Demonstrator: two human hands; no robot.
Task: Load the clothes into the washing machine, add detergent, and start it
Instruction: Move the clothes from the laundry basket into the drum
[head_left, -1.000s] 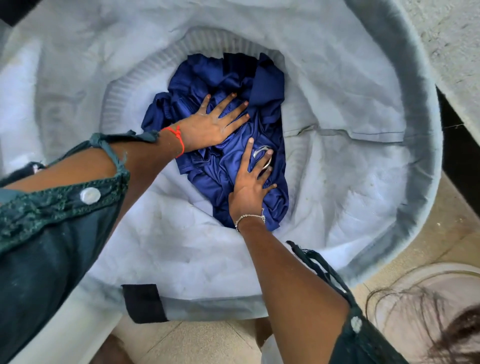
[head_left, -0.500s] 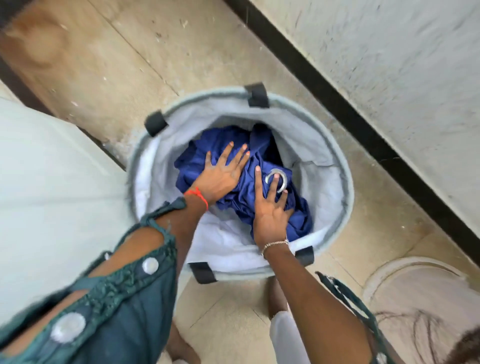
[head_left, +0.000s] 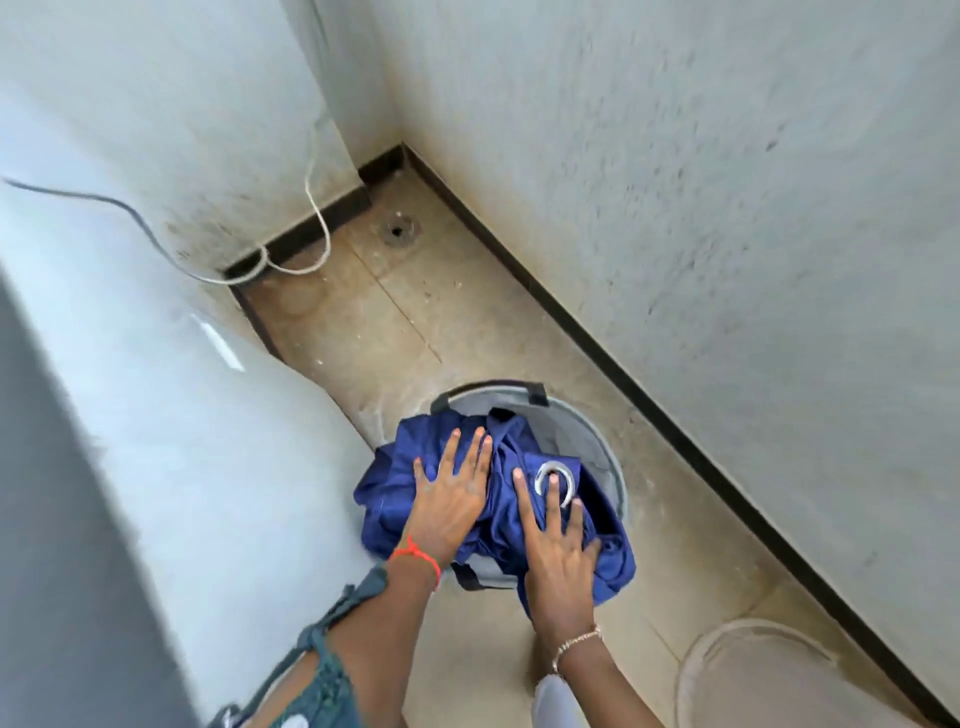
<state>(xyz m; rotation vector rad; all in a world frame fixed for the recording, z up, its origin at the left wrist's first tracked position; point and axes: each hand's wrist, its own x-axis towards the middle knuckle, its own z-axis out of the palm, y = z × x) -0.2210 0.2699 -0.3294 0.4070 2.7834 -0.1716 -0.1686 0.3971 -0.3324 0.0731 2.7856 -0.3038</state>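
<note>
Blue clothes (head_left: 501, 514) now above basket (head_left: 597, 441) rim — L hand (head_left: 452, 499), R hand (head_left: 558, 551) flat on them; washer (head_left: 182, 415) beside.

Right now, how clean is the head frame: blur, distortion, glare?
Head view: motion blur smears the white appliance at left; left hand, right hand and blue clothes are fairly sharp; wide-angle distortion slightly bows the dark skirting; light soft and even, no glare.

There are 2 hands (head_left: 449, 512) (head_left: 558, 561), 1 clothes bundle (head_left: 395, 493), 1 basket (head_left: 602, 441) and 2 cables (head_left: 130, 213) (head_left: 318, 208).
</note>
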